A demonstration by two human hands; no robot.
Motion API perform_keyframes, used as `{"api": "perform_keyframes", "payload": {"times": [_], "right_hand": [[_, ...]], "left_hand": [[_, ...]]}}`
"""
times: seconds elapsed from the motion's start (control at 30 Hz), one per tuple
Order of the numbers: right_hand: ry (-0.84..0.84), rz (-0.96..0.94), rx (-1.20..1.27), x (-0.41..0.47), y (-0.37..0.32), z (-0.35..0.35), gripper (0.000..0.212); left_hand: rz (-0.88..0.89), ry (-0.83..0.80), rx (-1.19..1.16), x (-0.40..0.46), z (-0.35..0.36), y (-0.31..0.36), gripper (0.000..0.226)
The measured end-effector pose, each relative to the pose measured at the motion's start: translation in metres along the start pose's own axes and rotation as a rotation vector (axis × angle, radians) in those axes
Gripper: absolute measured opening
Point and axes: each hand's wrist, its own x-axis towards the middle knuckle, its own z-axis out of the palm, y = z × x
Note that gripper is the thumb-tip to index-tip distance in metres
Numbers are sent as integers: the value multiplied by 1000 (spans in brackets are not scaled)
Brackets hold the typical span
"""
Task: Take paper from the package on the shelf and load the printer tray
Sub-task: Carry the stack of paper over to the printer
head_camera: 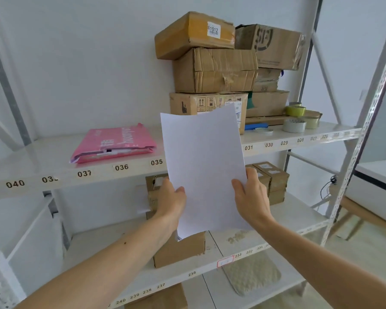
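Probably a stockroom: metal shelves (112, 172) with numbered slots hold taped cardboard boxes (214, 70) and tape rolls (295, 124).

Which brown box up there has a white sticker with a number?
The top-left cardboard box of the stack: its white sticker reads 1012.

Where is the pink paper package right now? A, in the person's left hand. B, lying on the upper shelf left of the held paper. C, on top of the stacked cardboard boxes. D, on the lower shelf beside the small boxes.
B: the pink package lies flat on the upper shelf, left of the white paper that both hands hold.
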Motion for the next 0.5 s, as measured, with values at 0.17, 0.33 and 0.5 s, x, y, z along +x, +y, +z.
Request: {"api": "perform_keyframes", "payload": {"times": [0.17, 0.33, 0.5], "right_hand": [[91, 38, -11, 8, 22, -17, 6], [162, 64, -10, 14, 51, -36, 8], [233, 74, -27, 22, 84, -56, 5]], "left_hand": [[73, -92, -15, 12, 32, 1, 32], [68, -192, -60, 19, 71, 3, 29], [38, -254, -129, 20, 114, 5, 31]]}}
